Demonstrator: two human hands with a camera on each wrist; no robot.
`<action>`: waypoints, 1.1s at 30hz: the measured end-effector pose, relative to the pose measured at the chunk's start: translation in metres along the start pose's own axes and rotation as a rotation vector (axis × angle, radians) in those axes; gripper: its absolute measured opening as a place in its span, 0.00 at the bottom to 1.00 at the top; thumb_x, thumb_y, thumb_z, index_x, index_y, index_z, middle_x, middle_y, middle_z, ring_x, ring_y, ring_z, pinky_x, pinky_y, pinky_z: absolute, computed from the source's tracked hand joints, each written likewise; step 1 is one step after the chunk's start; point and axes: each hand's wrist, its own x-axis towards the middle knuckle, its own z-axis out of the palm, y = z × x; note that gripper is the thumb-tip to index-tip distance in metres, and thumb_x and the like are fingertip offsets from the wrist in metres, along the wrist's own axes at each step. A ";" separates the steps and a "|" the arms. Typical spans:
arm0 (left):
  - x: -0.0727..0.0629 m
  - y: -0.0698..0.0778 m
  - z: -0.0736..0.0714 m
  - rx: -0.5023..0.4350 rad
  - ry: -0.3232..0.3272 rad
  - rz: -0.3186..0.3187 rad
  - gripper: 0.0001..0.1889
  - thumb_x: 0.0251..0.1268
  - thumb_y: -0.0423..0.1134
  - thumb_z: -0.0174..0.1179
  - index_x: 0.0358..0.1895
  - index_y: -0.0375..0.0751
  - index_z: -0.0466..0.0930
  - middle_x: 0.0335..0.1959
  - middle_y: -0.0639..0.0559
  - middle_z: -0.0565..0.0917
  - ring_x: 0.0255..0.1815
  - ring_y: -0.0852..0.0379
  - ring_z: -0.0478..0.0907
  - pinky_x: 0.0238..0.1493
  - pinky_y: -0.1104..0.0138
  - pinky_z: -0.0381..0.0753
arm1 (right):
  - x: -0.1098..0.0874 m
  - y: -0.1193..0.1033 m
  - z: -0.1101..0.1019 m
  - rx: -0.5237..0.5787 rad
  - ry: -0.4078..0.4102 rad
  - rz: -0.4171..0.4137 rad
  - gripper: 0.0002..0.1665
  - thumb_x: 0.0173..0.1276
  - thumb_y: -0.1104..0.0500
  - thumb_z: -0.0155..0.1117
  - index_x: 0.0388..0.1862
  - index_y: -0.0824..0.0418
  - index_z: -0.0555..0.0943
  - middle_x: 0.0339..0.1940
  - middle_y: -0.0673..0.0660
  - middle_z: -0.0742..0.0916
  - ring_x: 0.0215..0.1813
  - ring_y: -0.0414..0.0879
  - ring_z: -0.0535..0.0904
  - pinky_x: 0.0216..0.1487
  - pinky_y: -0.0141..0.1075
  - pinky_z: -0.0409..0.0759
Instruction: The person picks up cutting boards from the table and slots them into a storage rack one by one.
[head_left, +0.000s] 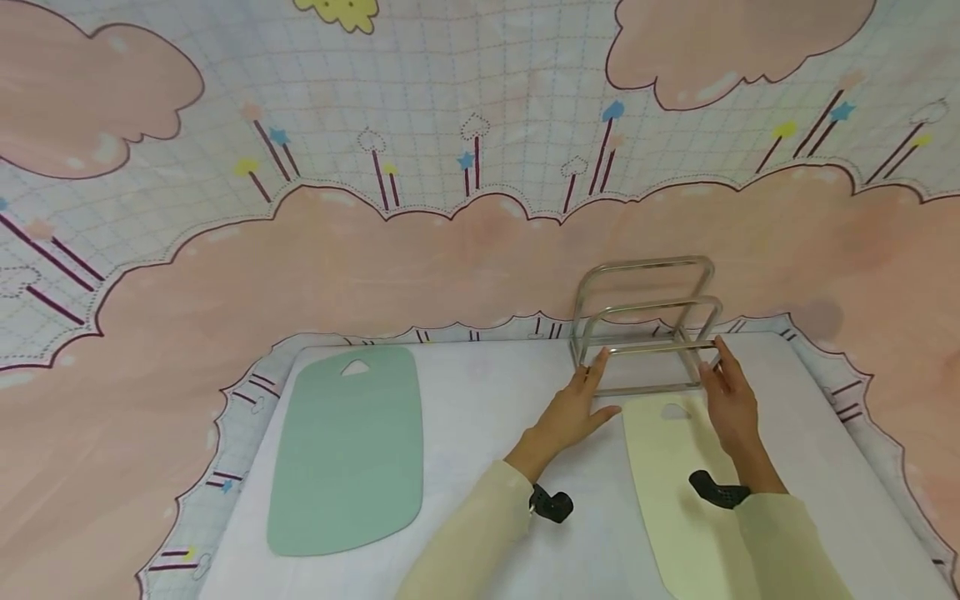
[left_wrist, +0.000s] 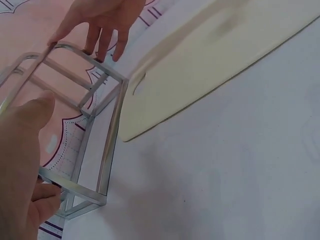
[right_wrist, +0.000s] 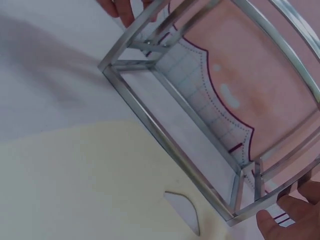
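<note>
The metal rack [head_left: 660, 348] is at the far right part of the white tabletop [head_left: 480, 417], and both hands are grasping it from its two ends. The left hand [head_left: 566, 412] grips the left end: in the left wrist view its thumb is on the near side, and other fingers bend around the frame. The right hand [head_left: 731, 404] holds the right end, with its fingers and thumb about the side bars. The rack stands upright, with its rounded metal loops one behind the other. Just on its near side lies a cream board [head_left: 667, 467], flat, with a cut-out hole at its far end; I cannot tell if the rack touches it. The right sleeve [head_left: 783, 542] passes above this board and covers a part of it. Well apart, on the left side of the tabletop, a green board [head_left: 348, 454] lies flat, also having its hole at the far end. Behind everything is a patterned cloth [head_left: 420, 267] with pink clouds.
</note>
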 end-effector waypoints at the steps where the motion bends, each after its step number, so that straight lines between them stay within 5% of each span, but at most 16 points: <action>1: -0.001 -0.001 0.000 0.005 0.007 0.008 0.47 0.69 0.57 0.53 0.77 0.55 0.28 0.65 0.25 0.64 0.48 0.38 0.80 0.46 0.54 0.81 | 0.000 0.000 0.001 0.006 -0.003 0.002 0.34 0.77 0.41 0.42 0.77 0.34 0.44 0.77 0.61 0.52 0.73 0.66 0.50 0.62 0.67 0.55; 10: -0.012 -0.012 0.003 -0.030 0.049 0.042 0.46 0.69 0.50 0.56 0.77 0.53 0.30 0.64 0.25 0.65 0.52 0.35 0.77 0.52 0.54 0.78 | -0.001 -0.004 0.008 0.032 -0.030 -0.003 0.35 0.76 0.41 0.42 0.77 0.34 0.44 0.77 0.61 0.52 0.73 0.65 0.49 0.63 0.66 0.55; 23: -0.018 -0.009 0.001 -0.046 0.125 0.017 0.46 0.66 0.46 0.61 0.77 0.50 0.36 0.63 0.26 0.67 0.53 0.35 0.77 0.51 0.53 0.78 | 0.001 -0.006 0.016 0.045 -0.030 -0.027 0.34 0.77 0.42 0.42 0.78 0.35 0.46 0.78 0.59 0.52 0.74 0.64 0.48 0.64 0.65 0.54; 33: -0.023 -0.008 -0.005 -0.066 0.115 -0.015 0.46 0.66 0.44 0.61 0.78 0.54 0.37 0.63 0.36 0.72 0.60 0.41 0.73 0.57 0.55 0.73 | 0.000 -0.008 0.017 0.056 -0.038 -0.036 0.34 0.77 0.43 0.43 0.78 0.38 0.46 0.78 0.58 0.51 0.74 0.64 0.48 0.64 0.65 0.54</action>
